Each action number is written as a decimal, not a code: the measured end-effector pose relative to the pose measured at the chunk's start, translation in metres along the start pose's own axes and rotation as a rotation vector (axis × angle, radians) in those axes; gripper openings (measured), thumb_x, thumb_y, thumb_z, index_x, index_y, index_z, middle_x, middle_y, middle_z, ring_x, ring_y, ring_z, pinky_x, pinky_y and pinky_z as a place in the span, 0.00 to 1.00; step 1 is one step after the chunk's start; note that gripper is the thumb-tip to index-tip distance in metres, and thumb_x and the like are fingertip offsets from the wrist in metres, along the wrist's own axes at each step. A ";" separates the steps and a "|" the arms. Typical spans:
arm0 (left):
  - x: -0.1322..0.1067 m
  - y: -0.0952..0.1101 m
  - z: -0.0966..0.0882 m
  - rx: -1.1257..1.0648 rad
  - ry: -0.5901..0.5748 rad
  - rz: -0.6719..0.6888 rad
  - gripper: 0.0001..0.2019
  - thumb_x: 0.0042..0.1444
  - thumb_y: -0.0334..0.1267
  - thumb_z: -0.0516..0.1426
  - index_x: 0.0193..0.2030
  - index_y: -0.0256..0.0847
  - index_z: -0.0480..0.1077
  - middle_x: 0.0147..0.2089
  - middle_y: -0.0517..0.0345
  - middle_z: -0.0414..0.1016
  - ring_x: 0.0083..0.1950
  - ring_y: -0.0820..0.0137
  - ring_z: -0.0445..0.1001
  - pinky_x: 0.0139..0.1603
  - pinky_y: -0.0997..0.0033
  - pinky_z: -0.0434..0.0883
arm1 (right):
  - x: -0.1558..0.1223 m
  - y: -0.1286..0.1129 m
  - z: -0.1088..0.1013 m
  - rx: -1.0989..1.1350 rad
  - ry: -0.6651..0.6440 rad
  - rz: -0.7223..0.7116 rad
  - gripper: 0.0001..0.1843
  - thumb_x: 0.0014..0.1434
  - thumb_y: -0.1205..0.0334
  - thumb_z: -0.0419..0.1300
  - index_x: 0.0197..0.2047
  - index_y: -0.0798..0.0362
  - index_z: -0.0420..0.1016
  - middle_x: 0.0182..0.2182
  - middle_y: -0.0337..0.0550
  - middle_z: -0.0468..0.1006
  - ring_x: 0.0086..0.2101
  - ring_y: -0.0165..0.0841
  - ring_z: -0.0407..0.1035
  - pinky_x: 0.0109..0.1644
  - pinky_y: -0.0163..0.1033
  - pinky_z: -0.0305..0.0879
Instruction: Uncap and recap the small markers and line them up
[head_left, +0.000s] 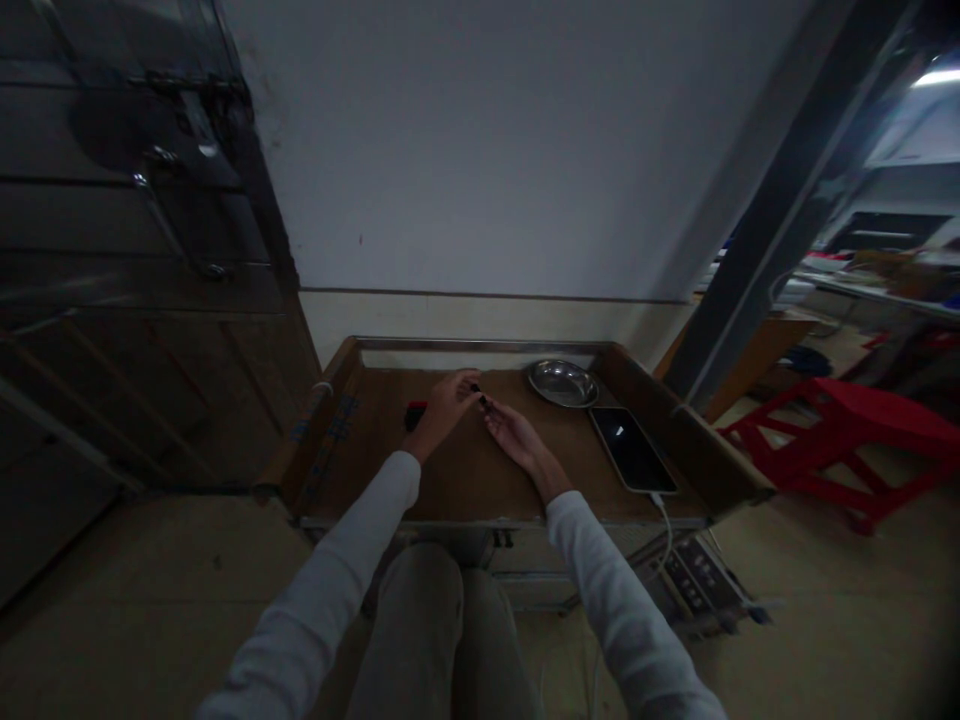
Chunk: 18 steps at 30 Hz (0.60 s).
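Observation:
My left hand (448, 404) is above the middle of a brown-topped bench (457, 480), its fingers closed on a small dark piece (475, 388). Just to the right, my right hand (513, 432) is turned partly palm up, and its fingertips pinch the lower end of what looks like a small black part (486, 405). The two hands nearly meet there. Whether these are one part or two is too small to tell. Behind my left wrist lies a red and black object (415, 412), partly hidden by the hand.
A round metal dish (562, 384) sits at the back right of the bench. In front of it lies a phone (634, 450) with a white cable (664, 525) plugged in. Raised boards edge the bench. A red stool (862, 430) stands to the right, a door (135, 250) to the left.

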<state>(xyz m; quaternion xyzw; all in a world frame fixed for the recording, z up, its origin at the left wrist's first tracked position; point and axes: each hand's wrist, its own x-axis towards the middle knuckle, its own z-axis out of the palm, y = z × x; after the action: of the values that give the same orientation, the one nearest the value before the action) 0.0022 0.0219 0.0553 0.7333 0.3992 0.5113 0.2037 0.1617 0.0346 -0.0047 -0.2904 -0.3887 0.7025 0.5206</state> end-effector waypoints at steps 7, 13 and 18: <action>0.005 -0.004 -0.007 -0.080 0.149 -0.032 0.11 0.54 0.35 0.57 0.44 0.39 0.72 0.44 0.52 0.74 0.42 0.71 0.74 0.46 0.68 0.72 | 0.002 -0.001 0.004 0.026 0.019 0.010 0.08 0.58 0.63 0.54 0.39 0.53 0.73 0.40 0.43 0.78 0.42 0.29 0.72 0.51 0.38 0.69; -0.004 0.005 0.007 0.008 -0.009 0.025 0.10 0.56 0.34 0.56 0.44 0.42 0.73 0.45 0.54 0.74 0.46 0.69 0.73 0.50 0.65 0.70 | 0.003 0.004 0.014 0.071 0.065 0.015 0.08 0.58 0.65 0.51 0.33 0.51 0.71 0.34 0.40 0.78 0.43 0.30 0.71 0.54 0.41 0.67; 0.001 0.015 0.010 0.054 -0.049 0.072 0.11 0.57 0.33 0.55 0.45 0.43 0.73 0.46 0.55 0.74 0.47 0.69 0.72 0.50 0.66 0.70 | 0.003 0.005 0.013 0.053 0.086 -0.005 0.08 0.57 0.65 0.51 0.31 0.51 0.70 0.34 0.41 0.78 0.43 0.31 0.71 0.55 0.42 0.66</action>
<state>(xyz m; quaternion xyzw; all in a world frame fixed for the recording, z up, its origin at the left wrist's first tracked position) 0.0174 0.0146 0.0622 0.7646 0.3811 0.4893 0.1752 0.1480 0.0337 -0.0020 -0.3055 -0.3477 0.6982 0.5462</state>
